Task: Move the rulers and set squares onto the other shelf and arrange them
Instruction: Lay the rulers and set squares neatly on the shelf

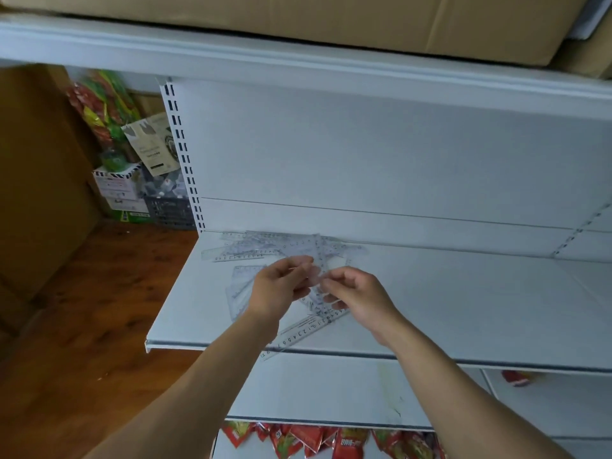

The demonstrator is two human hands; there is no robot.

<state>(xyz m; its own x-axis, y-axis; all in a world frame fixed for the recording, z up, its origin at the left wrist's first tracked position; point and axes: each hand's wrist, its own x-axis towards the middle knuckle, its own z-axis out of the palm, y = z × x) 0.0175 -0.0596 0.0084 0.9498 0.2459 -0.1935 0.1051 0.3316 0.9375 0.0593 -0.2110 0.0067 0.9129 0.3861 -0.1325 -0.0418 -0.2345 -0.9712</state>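
Observation:
Several clear plastic rulers and set squares (251, 248) lie in a loose heap at the back left of a white shelf (463, 293). My left hand (280, 288) and my right hand (356, 293) meet over the shelf, both pinching a bunch of clear rulers (316, 270) held upright between them. One long clear ruler (308, 332) slants down from under my hands and pokes past the shelf's front edge. A clear set square (240, 289) shows under my left hand.
Cardboard boxes (331, 21) sit on the top shelf. A lower white shelf (314, 389) juts out below, with red snack packets (314, 438) under it. To the left are a wooden floor (99, 309), a tall brown box (36, 180) and a crate with packaged goods (142, 180).

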